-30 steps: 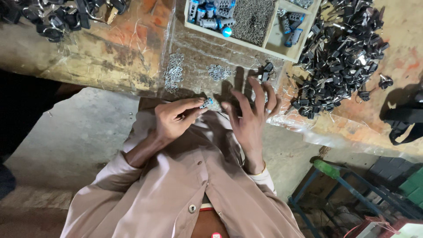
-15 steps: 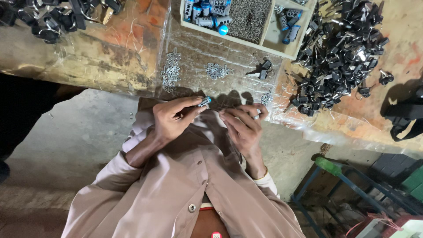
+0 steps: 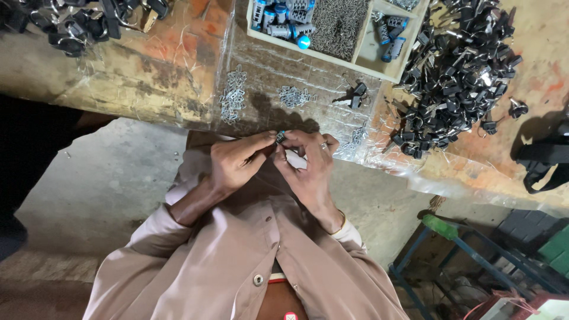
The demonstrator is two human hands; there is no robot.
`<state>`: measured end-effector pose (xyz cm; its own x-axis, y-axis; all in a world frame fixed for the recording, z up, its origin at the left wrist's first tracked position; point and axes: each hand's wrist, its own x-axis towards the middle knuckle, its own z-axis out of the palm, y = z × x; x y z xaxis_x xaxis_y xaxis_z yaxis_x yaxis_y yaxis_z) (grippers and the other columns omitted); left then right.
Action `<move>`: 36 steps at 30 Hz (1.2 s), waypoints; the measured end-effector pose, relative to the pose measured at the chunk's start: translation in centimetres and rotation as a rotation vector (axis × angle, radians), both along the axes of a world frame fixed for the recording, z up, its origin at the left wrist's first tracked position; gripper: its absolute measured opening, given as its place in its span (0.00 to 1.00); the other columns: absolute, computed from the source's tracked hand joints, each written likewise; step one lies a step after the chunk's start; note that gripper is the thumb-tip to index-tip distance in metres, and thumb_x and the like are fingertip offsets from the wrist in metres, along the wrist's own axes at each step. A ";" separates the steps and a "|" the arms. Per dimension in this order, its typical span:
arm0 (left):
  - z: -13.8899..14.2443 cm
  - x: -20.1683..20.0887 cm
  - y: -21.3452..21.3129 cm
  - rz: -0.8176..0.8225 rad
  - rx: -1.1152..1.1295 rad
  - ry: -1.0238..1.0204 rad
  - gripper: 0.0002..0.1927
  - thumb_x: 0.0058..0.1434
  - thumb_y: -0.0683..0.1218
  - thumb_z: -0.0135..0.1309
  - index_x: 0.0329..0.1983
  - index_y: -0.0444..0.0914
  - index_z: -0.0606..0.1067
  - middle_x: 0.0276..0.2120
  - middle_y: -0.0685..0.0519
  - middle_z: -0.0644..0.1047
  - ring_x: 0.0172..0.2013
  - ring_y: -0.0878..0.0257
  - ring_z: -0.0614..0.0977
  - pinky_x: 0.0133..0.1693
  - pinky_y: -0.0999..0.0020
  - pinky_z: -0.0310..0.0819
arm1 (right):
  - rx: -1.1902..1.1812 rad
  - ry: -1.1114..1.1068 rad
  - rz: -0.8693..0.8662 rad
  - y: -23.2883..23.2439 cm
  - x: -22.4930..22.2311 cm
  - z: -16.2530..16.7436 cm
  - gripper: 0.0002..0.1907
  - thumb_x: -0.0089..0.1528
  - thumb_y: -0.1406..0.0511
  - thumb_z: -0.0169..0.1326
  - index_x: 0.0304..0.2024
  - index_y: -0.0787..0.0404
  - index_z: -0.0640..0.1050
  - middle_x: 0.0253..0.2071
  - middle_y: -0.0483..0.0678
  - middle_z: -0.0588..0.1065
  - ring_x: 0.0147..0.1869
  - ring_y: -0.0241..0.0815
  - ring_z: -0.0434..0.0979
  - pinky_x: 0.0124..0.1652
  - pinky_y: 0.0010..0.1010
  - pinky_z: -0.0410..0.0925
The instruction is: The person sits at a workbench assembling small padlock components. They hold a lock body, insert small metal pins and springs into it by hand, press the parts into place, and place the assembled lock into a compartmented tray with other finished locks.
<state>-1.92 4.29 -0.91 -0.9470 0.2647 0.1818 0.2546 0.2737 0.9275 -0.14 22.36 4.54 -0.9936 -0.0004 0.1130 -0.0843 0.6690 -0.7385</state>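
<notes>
Item in hand: I am pinching a small blue-and-silver metal lock cylinder [image 3: 280, 137] between the fingertips of my left hand [image 3: 237, 163] and my right hand [image 3: 308, 169], both sets of fingers pressed together on it just above the near edge of the worn plastic-covered workbench [image 3: 178, 77]. The cylinder is lying between the two hands, its long axis too small to tell; neither hand is nearer. Beyond it are sitting small heaps of silver metal clips [image 3: 232, 95], a cream compartment tray [image 3: 338, 24] and a pile of black-headed keys [image 3: 462, 65]. Half a second ago my right hand was hovering apart; now it is closing on the piece.
</notes>
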 end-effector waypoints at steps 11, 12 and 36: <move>0.4 -0.4 0.0 -0.034 -0.011 0.060 0.16 0.58 0.33 0.63 0.50 0.33 0.81 0.49 0.47 0.83 0.46 0.57 0.88 0.44 0.68 0.85 | -0.041 -0.009 0.045 1.1 -0.3 0.4 0.25 0.59 0.69 0.68 0.56 0.56 0.72 0.37 0.38 0.81 0.30 0.31 0.70 0.56 0.33 0.57; 0.5 -0.5 0.0 -0.040 -0.014 0.089 0.16 0.58 0.33 0.63 0.50 0.33 0.81 0.49 0.47 0.83 0.47 0.57 0.88 0.44 0.68 0.85 | -0.030 -0.011 0.046 1.1 -0.3 0.5 0.26 0.59 0.69 0.68 0.56 0.56 0.72 0.37 0.37 0.81 0.30 0.31 0.69 0.55 0.33 0.58; 2.1 -2.2 0.7 -0.165 0.162 0.090 0.15 0.60 0.32 0.62 0.50 0.33 0.79 0.45 0.46 0.82 0.42 0.56 0.87 0.41 0.67 0.84 | 0.266 0.214 -0.120 9.4 -4.5 1.1 0.16 0.56 0.70 0.71 0.44 0.60 0.80 0.53 0.51 0.73 0.60 0.51 0.71 0.54 0.42 0.68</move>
